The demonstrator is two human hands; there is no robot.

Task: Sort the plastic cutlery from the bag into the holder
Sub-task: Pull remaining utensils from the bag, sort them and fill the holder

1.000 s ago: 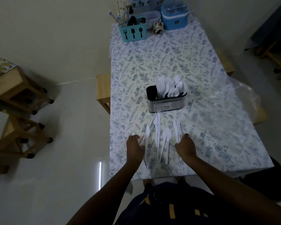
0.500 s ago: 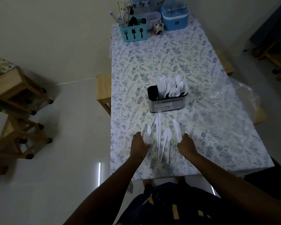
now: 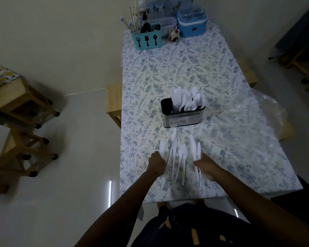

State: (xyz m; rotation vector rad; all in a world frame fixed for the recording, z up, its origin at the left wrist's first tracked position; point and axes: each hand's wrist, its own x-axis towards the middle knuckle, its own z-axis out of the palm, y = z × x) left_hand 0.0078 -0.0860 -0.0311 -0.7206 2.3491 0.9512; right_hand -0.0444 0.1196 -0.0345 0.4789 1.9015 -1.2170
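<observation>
Left hand (image 3: pixel 156 164), right hand (image 3: pixel 206 165) flank loose white cutlery (image 3: pixel 177 154); holder (image 3: pixel 183 117) beyond.

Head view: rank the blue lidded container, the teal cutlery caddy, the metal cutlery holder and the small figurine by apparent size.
1. Metal cutlery holder and blue lidded container: look alike; the holder is nearer, so unranked.
2. Teal cutlery caddy: slightly smaller.
3. Small figurine: clearly smallest.
</observation>
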